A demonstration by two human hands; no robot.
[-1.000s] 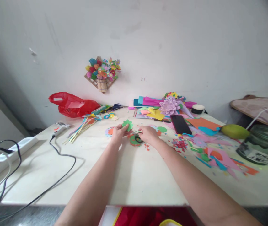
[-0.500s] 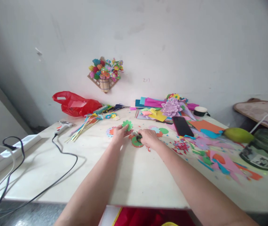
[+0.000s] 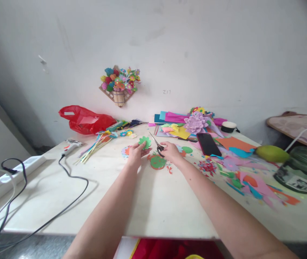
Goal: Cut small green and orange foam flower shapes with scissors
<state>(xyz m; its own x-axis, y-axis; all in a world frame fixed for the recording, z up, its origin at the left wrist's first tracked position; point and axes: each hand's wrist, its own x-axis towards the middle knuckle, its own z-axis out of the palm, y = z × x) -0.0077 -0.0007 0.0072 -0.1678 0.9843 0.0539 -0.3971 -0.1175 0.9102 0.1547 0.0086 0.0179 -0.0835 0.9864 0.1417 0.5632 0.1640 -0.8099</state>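
Observation:
Between the thumb and fingers of my left hand (image 3: 136,154) is a green scalloped flower cutout (image 3: 144,142). My right hand (image 3: 171,151) holds a pair of scissors (image 3: 159,146) by dark handles, its metal blades pointing up and to the left, apart from the cutout. On the table just below the scissors lies a green round piece (image 3: 157,162) with orange showing around its edge. Pastel flower cutouts (image 3: 126,151) lie partly behind my left hand. Beside my right hand rests another green disc (image 3: 187,149).
A glue gun (image 3: 72,146) with a black cord lies at left, near a power strip (image 3: 32,165) and a red plastic bag (image 3: 86,120). To the right are a phone (image 3: 209,144), coloured scraps (image 3: 256,185), a green fruit (image 3: 272,153) and a glass jar (image 3: 301,169).
The scissors have swung up and away from the green cutout, so their blades now show plainly. My left hand still holds the cutout, tilted a little differently.

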